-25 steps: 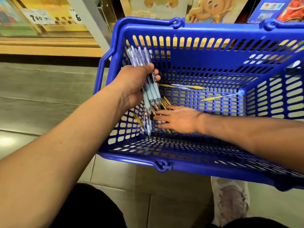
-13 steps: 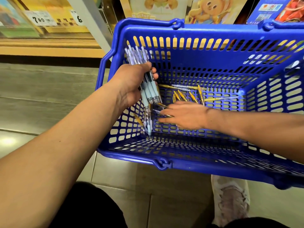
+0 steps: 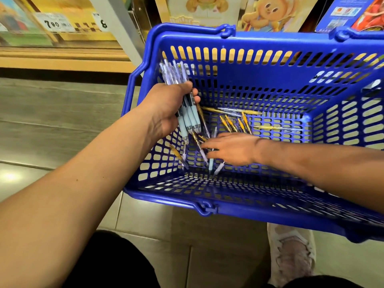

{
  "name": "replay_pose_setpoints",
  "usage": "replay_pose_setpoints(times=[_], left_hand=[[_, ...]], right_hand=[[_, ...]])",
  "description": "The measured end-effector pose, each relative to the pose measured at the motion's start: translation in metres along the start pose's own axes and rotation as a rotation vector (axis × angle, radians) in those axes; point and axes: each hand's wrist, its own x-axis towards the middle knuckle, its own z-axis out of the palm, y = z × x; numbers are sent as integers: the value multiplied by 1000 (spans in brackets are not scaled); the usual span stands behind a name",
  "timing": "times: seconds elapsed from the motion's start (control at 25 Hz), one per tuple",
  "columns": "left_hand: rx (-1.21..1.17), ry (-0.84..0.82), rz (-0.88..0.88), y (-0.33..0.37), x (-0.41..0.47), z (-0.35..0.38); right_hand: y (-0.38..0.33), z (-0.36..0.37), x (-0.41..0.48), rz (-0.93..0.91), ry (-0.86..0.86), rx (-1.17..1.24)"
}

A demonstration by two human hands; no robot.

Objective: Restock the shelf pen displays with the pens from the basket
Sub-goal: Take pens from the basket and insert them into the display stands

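Clenched around a bundle of clear plastic pens with pale blue rubber grips [image 3: 188,119], our left hand [image 3: 166,109] holds them tips down inside the blue slotted plastic basket [image 3: 228,38], close to its left wall. We count at least five in the fist, though they overlap too much for a sure number. Our right hand [image 3: 234,149] lies flat and released on the basket floor, its straight fingers touching three loose pale blue pens [image 3: 211,164] that poke out beneath them. About nine loose yellow pens [image 3: 229,122] are scattered on the floor, most just behind the right hand and one against the left wall.

A wide stretch of slotted floor lies between these pens and the right wall. The bundle's tops stand below the far rim, and both forearms reach in over the near side.

A second ago only a few yellow pens showed behind the right hand; now a fan of them lies there. The bundle is held as before.

Beyond the basket run a wooden shelf edge [image 3: 62,59] and grey floor tiles [image 3: 52,121]. One pale shoe [image 3: 291,252] stands below.
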Motion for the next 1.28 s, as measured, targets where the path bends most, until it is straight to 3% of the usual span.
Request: replay_pose_setpoints(times=[0.12, 0.24, 0.52, 0.6, 0.72, 0.84, 0.92, 1.08, 1.2, 1.28], left_hand=[[-2, 1, -16, 0, 1, 4], [34, 10, -11, -2, 1, 6], [59, -24, -57, -8, 5, 5], [60, -28, -77, -9, 6, 3], [80, -17, -86, -11, 7, 3], [73, -4, -81, -12, 10, 4], [72, 8, -77, -15, 13, 4], [109, 12, -87, -22, 17, 5], [109, -29, -115, -27, 19, 4], [105, -56, -138, -29, 21, 3]], right_hand=[[8, 3, -15, 138, -1, 262], [6, 4, -11, 183, 129, 386], [26, 7, -15, 287, 110, 385], [34, -1, -22, 347, 176, 386], [45, -20, -28, 312, 297, 176], [44, -37, -32, 343, 203, 166], [38, -41, -34, 447, 191, 338], [23, -33, -33, 638, 326, 933], [15, -36, -29, 658, 501, 1459], [14, -44, -30, 653, 572, 1593]])
